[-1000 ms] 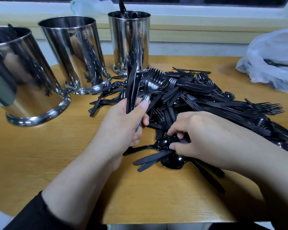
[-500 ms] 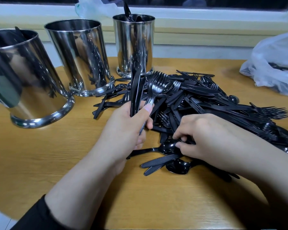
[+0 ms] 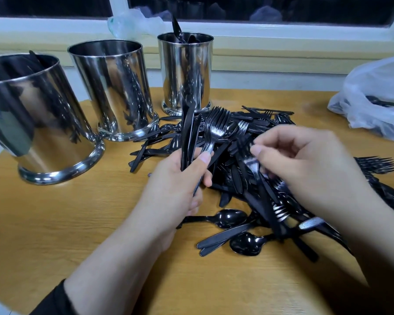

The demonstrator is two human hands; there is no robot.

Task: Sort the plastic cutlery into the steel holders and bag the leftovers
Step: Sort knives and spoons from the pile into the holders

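Wooden table (image 3: 55, 223), rounded at its left edge. A heap of black plastic cutlery (image 3: 248, 155) lies on its middle. Left of the heap stand three steel holders in a row: the near holder (image 3: 32, 123), farthest from the heap; the middle holder (image 3: 114, 89); and the far holder (image 3: 187, 73), touching the heap's back edge. Right of the heap lies a white plastic bag (image 3: 378, 98).
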